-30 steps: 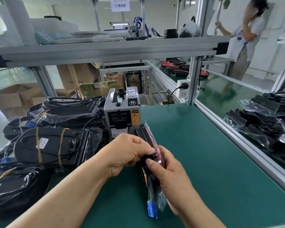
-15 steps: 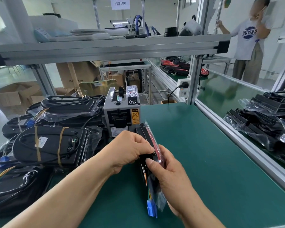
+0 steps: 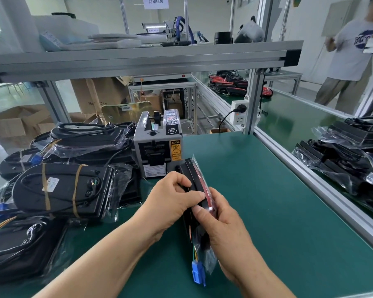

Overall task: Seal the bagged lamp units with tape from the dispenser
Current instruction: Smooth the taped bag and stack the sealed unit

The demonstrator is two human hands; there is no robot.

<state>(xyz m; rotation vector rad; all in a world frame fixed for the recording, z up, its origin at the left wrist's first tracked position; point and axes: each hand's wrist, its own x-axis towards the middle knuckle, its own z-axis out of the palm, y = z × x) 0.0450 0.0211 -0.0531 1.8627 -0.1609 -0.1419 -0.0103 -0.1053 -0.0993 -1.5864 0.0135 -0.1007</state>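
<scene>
A bagged lamp unit (image 3: pixel 191 174), black with a red lens, stands on edge on the green mat just in front of the grey tape dispenser (image 3: pixel 158 147). My left hand (image 3: pixel 172 197) grips its top edge from the left, fingers curled over the bag. From the right, my right hand (image 3: pixel 222 229) holds the unit, its thumb pressing on the top edge next to my left fingers. A blue connector (image 3: pixel 197 274) on coloured wires hangs inside the bag at the near end. I cannot make out any tape strip under the fingers.
A pile of bagged lamp units (image 3: pixel 60 190) fills the table's left side. More bagged units (image 3: pixel 353 151) lie beyond the aluminium rail (image 3: pixel 310 181) on the right. A power socket (image 3: pixel 239 114) sits on the post behind. A person (image 3: pixel 351 57) stands at the far right.
Both hands stay on the upright unit; the left fingers have shifted slightly along its top edge. The person in the background has turned and moved right.
</scene>
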